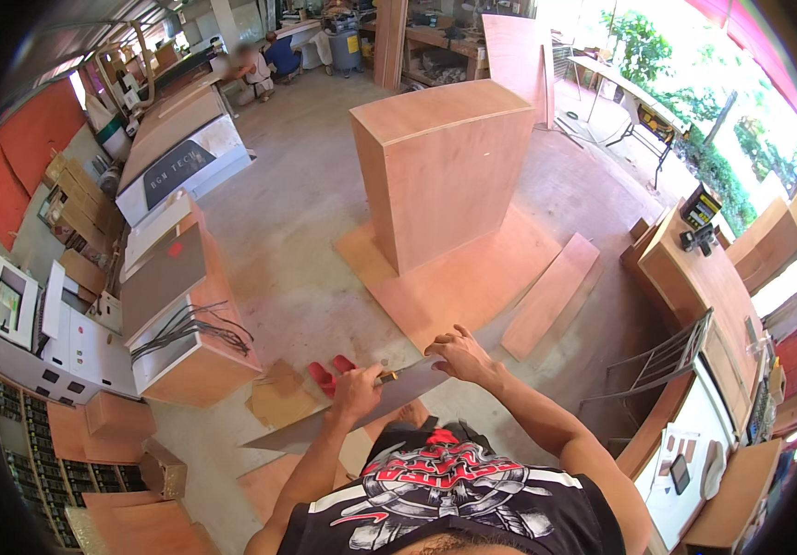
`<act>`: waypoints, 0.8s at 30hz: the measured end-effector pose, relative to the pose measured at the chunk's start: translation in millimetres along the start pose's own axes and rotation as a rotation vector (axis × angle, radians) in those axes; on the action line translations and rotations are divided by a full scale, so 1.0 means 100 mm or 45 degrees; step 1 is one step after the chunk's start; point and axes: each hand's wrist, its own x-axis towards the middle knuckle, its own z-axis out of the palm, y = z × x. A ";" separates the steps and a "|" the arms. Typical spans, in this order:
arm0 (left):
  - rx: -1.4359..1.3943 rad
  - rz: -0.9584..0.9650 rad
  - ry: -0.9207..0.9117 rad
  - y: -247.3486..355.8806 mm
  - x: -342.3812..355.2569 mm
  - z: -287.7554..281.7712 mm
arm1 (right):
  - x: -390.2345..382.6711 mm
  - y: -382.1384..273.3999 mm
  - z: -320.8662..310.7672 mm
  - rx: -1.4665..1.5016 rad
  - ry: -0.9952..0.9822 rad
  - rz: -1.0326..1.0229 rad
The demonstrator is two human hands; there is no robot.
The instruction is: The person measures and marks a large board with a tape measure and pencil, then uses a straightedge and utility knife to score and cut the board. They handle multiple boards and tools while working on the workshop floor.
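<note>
Now, left hand: grip closed on a pencil.
Right hand: open, fingers pressing grey panel.
Advice: keep panel pinned, mark steadily.

1. Under you the concrete floor carries everything.
2. At your twelve o'clock a flat plywood sheet lies on it, with a tall plywood cabinet standing upright on top.
3. At one o'clock a narrow plywood board lies just beside that sheet.
4. At eleven o'clock a pair of red sandals sits near a cardboard scrap.
5. At ten o'clock a low cabinet rests on the floor.
</note>
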 end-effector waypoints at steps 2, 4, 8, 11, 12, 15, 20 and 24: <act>0.007 0.007 -0.038 0.08 0.44 -0.16 | 0.24 0.28 -0.18 0.098 0.146 -0.044; 0.039 0.027 -0.041 0.17 0.82 -0.34 | 0.50 0.54 -0.42 0.185 0.142 0.020; 0.164 -0.093 -0.061 0.15 1.45 -0.80 | 0.82 1.11 -1.07 0.113 0.409 -0.072; 0.333 -0.196 -0.027 0.00 1.89 -1.16 | 1.01 1.70 -1.69 0.100 0.499 -0.073; 0.359 -0.206 0.026 -0.03 2.06 -1.25 | 1.07 1.91 -1.91 0.092 0.523 -0.067; 0.387 -0.310 0.158 0.06 2.69 -1.44 | 1.36 2.53 -2.57 0.006 0.590 -0.068; 0.250 -0.459 0.435 0.55 4.19 -1.97 | 2.09 3.44 -4.08 -0.251 0.773 -0.226; 0.446 -0.185 0.959 1.09 5.26 -2.66 | 2.77 3.83 -5.34 -0.241 1.086 -0.331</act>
